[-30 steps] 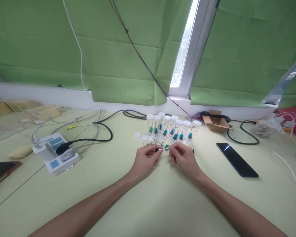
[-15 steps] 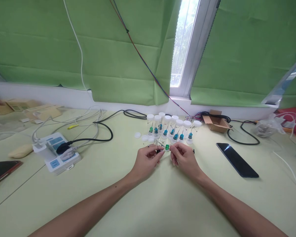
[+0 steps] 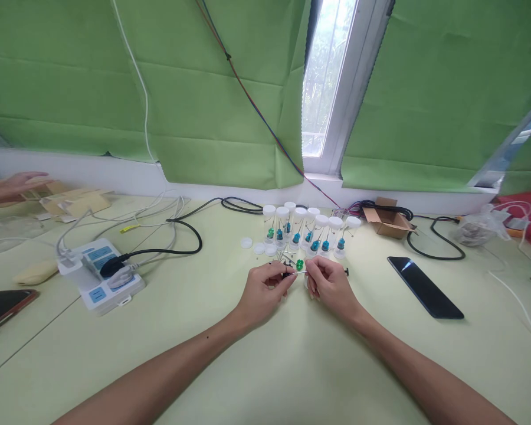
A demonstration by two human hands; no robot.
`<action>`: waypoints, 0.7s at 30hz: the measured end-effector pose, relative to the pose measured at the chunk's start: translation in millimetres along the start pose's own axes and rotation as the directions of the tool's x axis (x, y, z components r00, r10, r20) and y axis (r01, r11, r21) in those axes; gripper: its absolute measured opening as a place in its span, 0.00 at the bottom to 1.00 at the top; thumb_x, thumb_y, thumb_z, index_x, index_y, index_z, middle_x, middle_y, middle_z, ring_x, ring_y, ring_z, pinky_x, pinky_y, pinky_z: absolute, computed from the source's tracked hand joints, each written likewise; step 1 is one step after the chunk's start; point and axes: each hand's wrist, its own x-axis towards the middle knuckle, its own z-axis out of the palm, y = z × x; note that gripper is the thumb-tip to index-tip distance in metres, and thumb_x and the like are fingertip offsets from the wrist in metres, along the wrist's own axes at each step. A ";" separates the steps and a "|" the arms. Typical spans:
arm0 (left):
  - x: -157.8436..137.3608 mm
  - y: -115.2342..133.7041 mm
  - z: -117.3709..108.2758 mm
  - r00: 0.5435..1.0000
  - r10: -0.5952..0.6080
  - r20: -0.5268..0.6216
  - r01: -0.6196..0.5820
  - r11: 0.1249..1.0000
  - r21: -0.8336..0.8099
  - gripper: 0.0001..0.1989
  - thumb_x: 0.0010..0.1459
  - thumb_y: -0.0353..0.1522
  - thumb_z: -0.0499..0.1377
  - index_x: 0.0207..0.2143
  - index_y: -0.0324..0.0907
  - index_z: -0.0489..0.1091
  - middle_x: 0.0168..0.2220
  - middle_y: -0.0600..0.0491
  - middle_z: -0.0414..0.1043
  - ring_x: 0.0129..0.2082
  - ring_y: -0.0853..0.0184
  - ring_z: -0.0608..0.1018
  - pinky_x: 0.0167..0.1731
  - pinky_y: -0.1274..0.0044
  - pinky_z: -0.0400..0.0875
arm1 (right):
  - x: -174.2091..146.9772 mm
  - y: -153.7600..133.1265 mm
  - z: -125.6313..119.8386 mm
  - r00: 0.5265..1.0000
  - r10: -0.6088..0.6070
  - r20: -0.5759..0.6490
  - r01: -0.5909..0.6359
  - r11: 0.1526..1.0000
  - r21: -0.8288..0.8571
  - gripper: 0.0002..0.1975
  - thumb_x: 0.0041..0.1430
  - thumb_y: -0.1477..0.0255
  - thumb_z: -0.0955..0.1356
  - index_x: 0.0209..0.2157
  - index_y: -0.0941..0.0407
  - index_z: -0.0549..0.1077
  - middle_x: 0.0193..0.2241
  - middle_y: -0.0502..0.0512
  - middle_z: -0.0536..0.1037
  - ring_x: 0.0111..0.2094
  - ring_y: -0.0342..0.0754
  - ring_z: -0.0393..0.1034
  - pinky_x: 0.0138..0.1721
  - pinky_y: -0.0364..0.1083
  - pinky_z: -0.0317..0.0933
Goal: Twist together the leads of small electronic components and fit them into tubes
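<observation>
My left hand (image 3: 265, 290) is closed in a pinch on a small black part (image 3: 287, 273), mostly hidden by the fingertips. Facing it, my right hand (image 3: 330, 283) grips a thin metal rod (image 3: 301, 272). Its tip reaches to the left fingertips, and a black end (image 3: 347, 272) sticks out on the right of the hand. Just beyond the fingers lies a small green part (image 3: 300, 265), beside several loose thin metal pieces (image 3: 287, 257). Behind these stand several clear tubes (image 3: 297, 227) with white caps, holding blue or green parts with thin rods.
White round caps (image 3: 246, 242) lie left of the tubes. A black phone (image 3: 425, 287) is at right, near an open cardboard box (image 3: 388, 224). On the left sits a power strip (image 3: 110, 283) with cables. Another person's hand (image 3: 22, 182) touches small boxes (image 3: 75, 202) at far left.
My hands stay nearly in place, with the rod between them showing a little more clearly. At far left, the other person's hand has come further into view over the boxes.
</observation>
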 end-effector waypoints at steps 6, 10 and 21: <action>0.9 -2.1 -2.0 0.999 -0.034 0.012 0.035 0.998 -0.044 0.11 0.56 0.38 0.62 0.31 0.39 0.76 0.23 0.55 0.68 0.18 0.74 0.68 0.19 0.80 0.63 | 0.4 2.0 1.5 1.000 0.016 0.001 -0.016 1.000 0.002 0.22 0.63 0.52 0.63 0.25 0.55 0.67 0.14 0.46 0.66 0.13 0.41 0.59 0.16 0.41 0.55; 2.3 -2.1 -3.2 0.998 -0.057 0.014 0.058 0.996 -0.066 0.11 0.57 0.38 0.62 0.30 0.39 0.75 0.22 0.56 0.66 0.17 0.74 0.67 0.18 0.80 0.62 | 0.7 0.5 1.5 1.000 -0.007 -0.013 0.007 1.000 0.014 0.18 0.63 0.54 0.64 0.30 0.55 0.68 0.19 0.47 0.69 0.16 0.41 0.61 0.17 0.42 0.56; 6.1 -0.1 -4.6 0.988 -0.154 -0.003 0.152 0.979 -0.136 0.11 0.54 0.39 0.63 0.31 0.39 0.73 0.18 0.58 0.65 0.16 0.74 0.66 0.18 0.80 0.62 | 0.4 1.9 -2.0 0.995 -0.092 -0.038 0.082 0.977 -0.195 0.10 0.62 0.65 0.67 0.42 0.55 0.72 0.32 0.53 0.74 0.22 0.42 0.67 0.24 0.43 0.62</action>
